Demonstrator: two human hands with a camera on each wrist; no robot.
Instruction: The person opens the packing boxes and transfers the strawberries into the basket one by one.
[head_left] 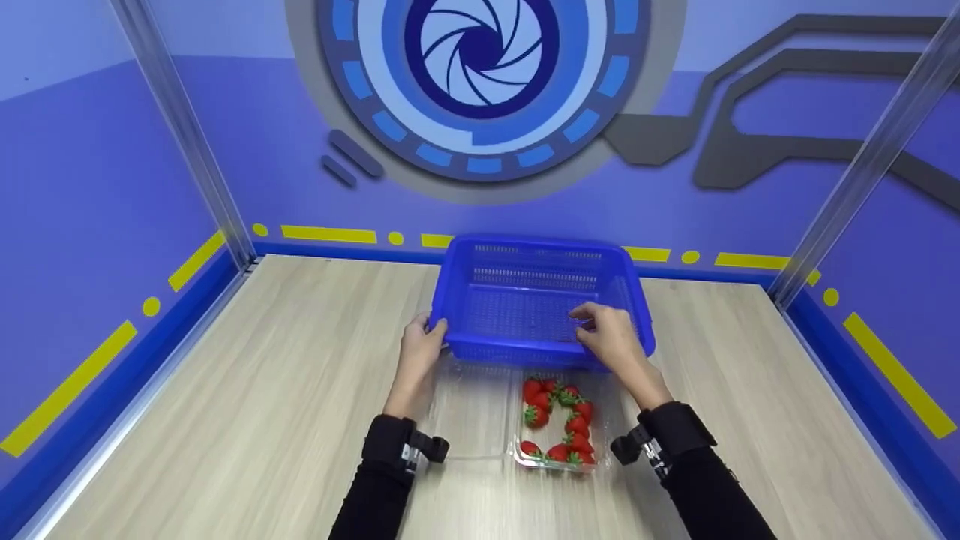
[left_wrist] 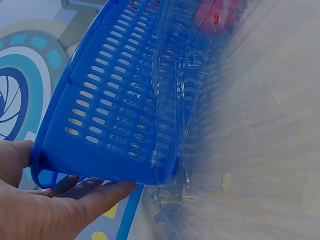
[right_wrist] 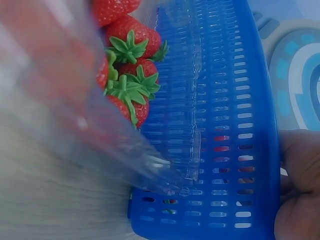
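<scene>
A blue slotted plastic basket point(head_left: 525, 349) stands at the back of the table, tilted toward the front. My left hand point(head_left: 422, 343) grips its left front corner, fingers beneath the rim in the left wrist view. Over the right side of the basket, my right hand point(head_left: 611, 337) has bent fingers with a gap between thumb and forefinger; nothing shows in it. Red and green patches show through the basket's slots in the right wrist view. Before the basket, strawberries point(head_left: 576, 425) with green leaves lie along the sides of a clear plastic box point(head_left: 555, 463).
The box's clear lid point(head_left: 472, 456) lies folded out to the left on the wooden table point(head_left: 300, 375). Blue printed walls point(head_left: 247, 150) enclose the back and sides, with metal posts point(head_left: 187, 135) in the corners. Both wrists wear black straps with small cameras.
</scene>
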